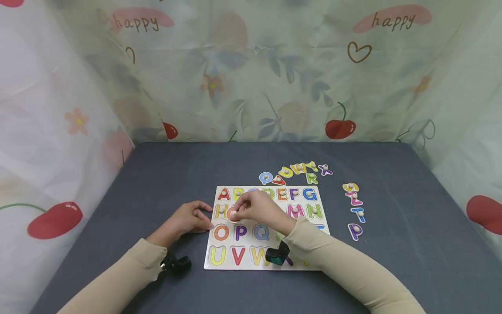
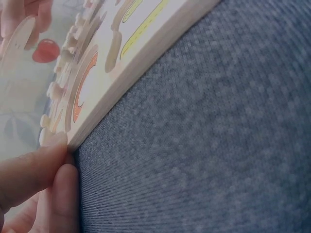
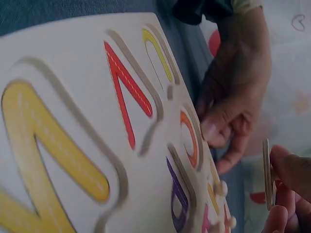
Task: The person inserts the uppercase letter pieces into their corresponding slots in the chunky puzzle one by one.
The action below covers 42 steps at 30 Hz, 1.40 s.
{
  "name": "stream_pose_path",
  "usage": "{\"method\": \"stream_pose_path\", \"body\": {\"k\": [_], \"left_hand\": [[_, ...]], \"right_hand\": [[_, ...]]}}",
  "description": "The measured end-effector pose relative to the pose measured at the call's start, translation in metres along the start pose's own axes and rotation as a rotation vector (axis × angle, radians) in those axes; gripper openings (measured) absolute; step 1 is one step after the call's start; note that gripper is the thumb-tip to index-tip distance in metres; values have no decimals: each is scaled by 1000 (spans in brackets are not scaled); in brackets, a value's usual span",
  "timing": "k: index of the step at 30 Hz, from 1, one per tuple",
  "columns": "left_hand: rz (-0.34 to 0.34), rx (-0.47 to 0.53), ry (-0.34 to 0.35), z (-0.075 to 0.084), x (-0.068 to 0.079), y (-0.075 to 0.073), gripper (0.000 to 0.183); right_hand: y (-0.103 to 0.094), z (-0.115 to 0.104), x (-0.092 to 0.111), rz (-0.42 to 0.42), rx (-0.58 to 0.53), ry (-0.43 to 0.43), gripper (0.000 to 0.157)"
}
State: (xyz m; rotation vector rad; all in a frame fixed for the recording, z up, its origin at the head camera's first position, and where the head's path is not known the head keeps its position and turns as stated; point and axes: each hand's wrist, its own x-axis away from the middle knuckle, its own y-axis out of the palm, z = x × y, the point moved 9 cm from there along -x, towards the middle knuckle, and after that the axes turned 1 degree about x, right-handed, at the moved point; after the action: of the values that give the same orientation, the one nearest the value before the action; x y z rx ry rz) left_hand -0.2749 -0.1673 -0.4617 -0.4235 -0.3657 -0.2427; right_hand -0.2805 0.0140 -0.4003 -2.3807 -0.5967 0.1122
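A: With the clock centred on the puzzle board (image 1: 248, 265) and twelve at its far edge, where is the held piece (image 3: 267, 174)?

B: Toward ten o'clock, raised above the board. The right hand (image 1: 260, 211) pinches it between thumb and fingertips; the right wrist view shows it edge-on, its letter largely covered.

A: And the left hand (image 1: 192, 216)?

B: At nine o'clock, digits touching the board's edge, the grip loose and closed around nothing.

A: How is the placing best done?

B: The piece's orange-red colour suggests, without proving, the orange O recess (image 1: 221, 233), toward seven o'clock from the piece. The piece should be turned until its outline agrees, brought flat over the recess, and lowered level; a tilted rim would probably catch on the wall. The left hand should bear lightly, lest the board slide.

A: And the loose pieces?

B: One group, including the R piece (image 1: 311, 178), lies near one o'clock; another, including the T piece (image 1: 358, 214), near three.
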Motion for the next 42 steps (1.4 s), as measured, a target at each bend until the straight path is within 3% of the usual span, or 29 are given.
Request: {"method": "stream_pose_path", "body": {"k": [6,13,42], "left_hand": [[-37,36,28,2,0,2,51],[-25,27,13,-1,-2,0,48],[-10,-2,1,0,-1,0,48]], "right_hand": [[35,-14,4,-81,-13,-21,17],[53,-12,3,-97,-5,15,15],[60,-8,-5,-97,81,52,17]]}}
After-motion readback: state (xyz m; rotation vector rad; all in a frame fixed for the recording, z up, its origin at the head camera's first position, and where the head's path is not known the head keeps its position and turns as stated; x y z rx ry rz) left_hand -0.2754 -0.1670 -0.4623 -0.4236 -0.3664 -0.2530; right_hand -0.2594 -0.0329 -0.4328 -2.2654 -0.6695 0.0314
